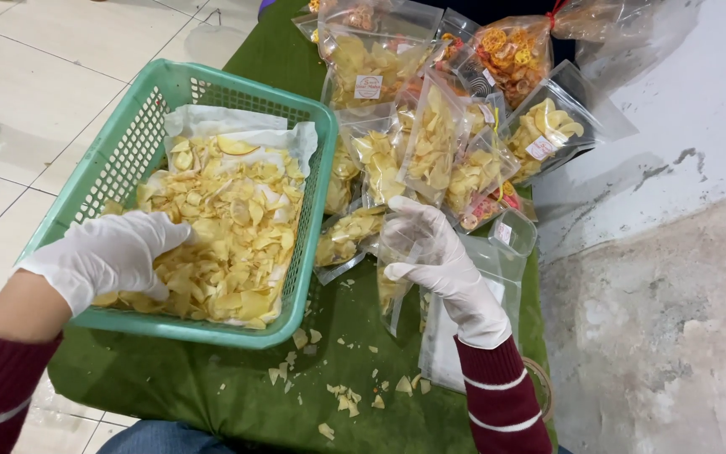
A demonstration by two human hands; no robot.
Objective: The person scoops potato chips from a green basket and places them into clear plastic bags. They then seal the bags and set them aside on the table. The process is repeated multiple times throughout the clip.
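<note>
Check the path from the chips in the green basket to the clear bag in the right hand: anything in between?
Nothing visible blocks it. The left hand rests on the chips in the green basket. The right hand holds the clear bag just beyond the basket's right rim; only the rim and green cloth lie between.

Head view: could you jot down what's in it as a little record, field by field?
Left hand: gloved left hand resting in the chips inside the green basket
Right hand: gloved right hand holding a clear plastic bag upright, a few chips at its bottom
Basket lining: white paper
Behind: filled chip bags piled together
Surface: green cloth with chip crumbs scattered on it
Sleeves: dark red, striped
</note>
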